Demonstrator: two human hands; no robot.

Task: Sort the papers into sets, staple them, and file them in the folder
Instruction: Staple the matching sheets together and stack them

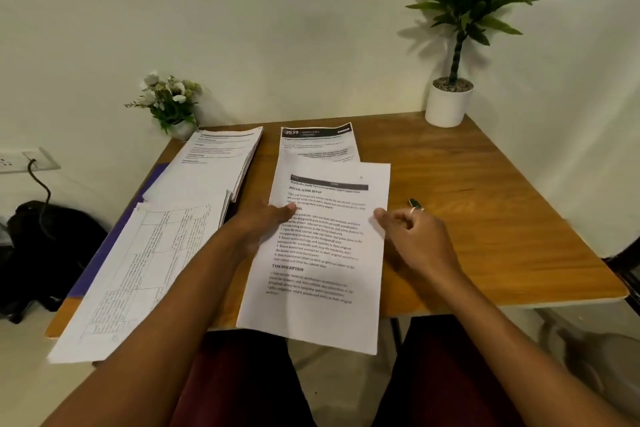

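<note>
Arms stretch in from the bottom, both bare. The left hand (266, 224) lies at the left side of a printed page (322, 253), with its thumb on top, gripping it. The right hand (415, 236) is curled and pinches the page's right edge. The page is thin, white and full of black words. Its near end hangs off the smooth brown wooden table (485, 201). To its left sit a thick stack of papers (214, 163) and a sheet with a grid (149, 267), both on a purple folder (154, 182).
</note>
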